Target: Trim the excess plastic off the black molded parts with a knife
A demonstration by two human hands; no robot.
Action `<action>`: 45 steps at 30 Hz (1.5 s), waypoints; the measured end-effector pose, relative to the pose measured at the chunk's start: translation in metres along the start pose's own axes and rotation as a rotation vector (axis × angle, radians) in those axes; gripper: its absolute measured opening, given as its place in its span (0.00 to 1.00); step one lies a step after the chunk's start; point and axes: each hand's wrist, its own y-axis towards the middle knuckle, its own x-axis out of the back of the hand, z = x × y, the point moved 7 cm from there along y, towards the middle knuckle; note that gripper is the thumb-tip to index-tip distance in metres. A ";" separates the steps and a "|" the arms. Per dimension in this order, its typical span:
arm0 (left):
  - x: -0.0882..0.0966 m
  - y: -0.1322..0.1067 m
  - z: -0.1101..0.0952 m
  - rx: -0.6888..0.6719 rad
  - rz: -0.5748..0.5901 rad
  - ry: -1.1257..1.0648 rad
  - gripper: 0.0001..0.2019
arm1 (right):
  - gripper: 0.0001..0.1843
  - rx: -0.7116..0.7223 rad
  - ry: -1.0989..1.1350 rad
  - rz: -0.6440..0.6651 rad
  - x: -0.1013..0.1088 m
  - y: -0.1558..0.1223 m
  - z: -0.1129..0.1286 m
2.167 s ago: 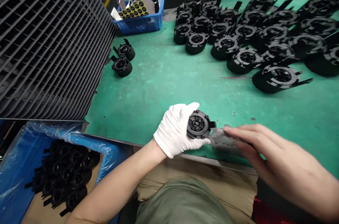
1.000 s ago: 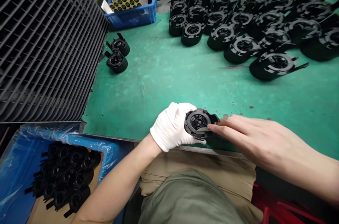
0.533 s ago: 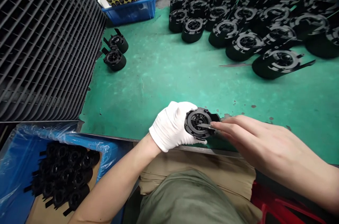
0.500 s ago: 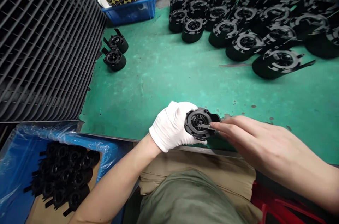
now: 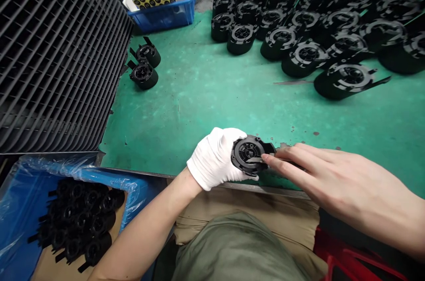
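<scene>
My left hand, in a white glove, is wrapped round a black round plastic housing. Its open end, with rings and ribs inside, faces up toward me near the table's front edge. My bare right hand is closed on a small knife, index finger stretched along it. The thin metal blade points left and lies over the inner ring of the housing. Whether its tip touches the plastic I cannot tell. Most of the knife's handle is hidden under the fingers.
Many similar black housings stand at the back right of the green table. Two more housings stand at left beside a stack of dark grids. Behind is a blue bin; a lined blue crate of housings sits lower left.
My right hand has shifted slightly left, and the knife's blade has turned and moved a little lower across the housing's inner ring. My left hand keeps its hold, nearly still.
</scene>
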 end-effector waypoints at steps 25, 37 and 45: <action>0.001 0.010 -0.001 0.003 0.007 -0.137 0.55 | 0.23 -0.208 0.084 -0.128 -0.005 -0.032 0.009; 0.003 0.012 -0.003 0.036 -0.003 -0.141 0.51 | 0.28 -0.354 0.009 -0.120 -0.022 -0.039 0.046; 0.002 0.011 0.000 0.047 -0.006 -0.137 0.57 | 0.22 -0.376 0.098 -0.186 -0.019 -0.032 0.048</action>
